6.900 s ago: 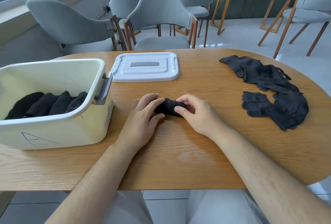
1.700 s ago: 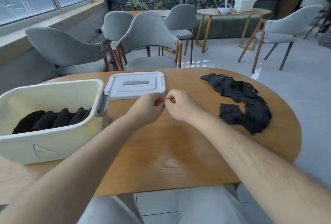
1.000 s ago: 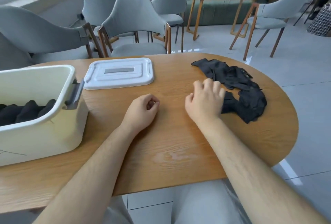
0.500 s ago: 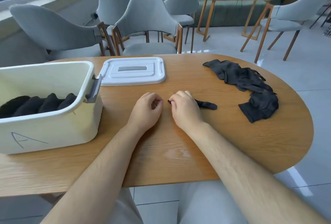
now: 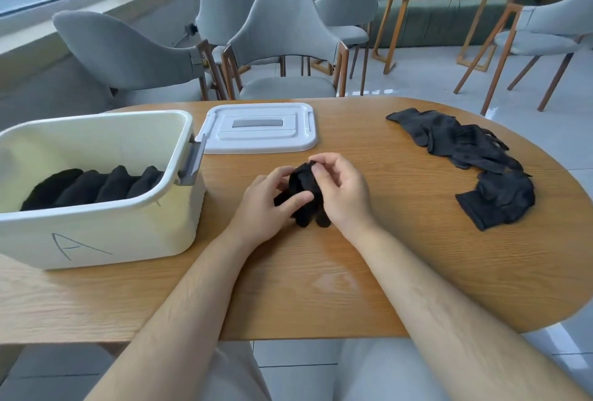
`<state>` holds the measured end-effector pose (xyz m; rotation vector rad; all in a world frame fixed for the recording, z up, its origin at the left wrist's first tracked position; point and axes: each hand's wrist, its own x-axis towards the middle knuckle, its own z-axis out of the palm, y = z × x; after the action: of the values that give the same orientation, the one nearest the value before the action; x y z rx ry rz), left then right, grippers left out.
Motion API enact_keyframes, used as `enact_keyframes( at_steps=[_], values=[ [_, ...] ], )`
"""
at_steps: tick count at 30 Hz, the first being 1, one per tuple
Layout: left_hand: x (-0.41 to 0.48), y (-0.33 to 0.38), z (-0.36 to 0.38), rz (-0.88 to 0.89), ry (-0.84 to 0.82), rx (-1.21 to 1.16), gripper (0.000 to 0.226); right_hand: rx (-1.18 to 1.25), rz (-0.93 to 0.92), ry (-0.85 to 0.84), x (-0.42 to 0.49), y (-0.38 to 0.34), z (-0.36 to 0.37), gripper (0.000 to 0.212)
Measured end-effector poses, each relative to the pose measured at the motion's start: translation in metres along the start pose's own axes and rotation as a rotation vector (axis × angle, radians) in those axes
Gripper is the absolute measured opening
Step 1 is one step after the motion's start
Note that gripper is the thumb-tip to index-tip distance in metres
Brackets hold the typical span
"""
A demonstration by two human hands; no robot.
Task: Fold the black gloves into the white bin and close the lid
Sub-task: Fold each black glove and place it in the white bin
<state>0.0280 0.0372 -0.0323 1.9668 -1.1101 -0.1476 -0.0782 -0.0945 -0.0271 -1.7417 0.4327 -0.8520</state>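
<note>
Grey chairs (image 5: 285, 47) behind wooden table (image 5: 321, 288)

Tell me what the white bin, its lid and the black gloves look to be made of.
White bin: looks like moulded plastic, smooth, slightly glossy, with rounded corners. Lid: likely the same plastic, with crisp moulded ridges. Black gloves: soft matte fabric, probably knit; the pile lies crumpled and limp.
</note>
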Motion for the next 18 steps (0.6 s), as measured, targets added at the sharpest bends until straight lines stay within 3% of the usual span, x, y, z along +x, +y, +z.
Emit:
enact_keyframes(
  at_steps=[5,8,12,15,18],
  values=[
    [0.002,-0.003,0.000,-0.093,0.057,-0.125,0.009,0.209,0.022,0.041,0.001,-0.009,-0.005,0.023],
    [0.002,0.006,-0.001,-0.163,0.134,-0.256,0.006,0.064,-0.023,0.121,0.000,-0.008,-0.008,0.025],
    [0.002,0.011,-0.003,-0.212,0.162,-0.323,0.009,-0.079,0.053,0.215,-0.002,-0.010,-0.014,0.034],
    [0.002,0.015,-0.004,-0.297,0.168,-0.439,0.016,-0.075,0.133,0.115,-0.003,-0.013,-0.014,0.047],
    [0.005,0.017,-0.005,-0.466,0.211,-0.630,0.026,0.122,0.296,-0.093,-0.004,-0.012,-0.010,0.071]
  ],
)
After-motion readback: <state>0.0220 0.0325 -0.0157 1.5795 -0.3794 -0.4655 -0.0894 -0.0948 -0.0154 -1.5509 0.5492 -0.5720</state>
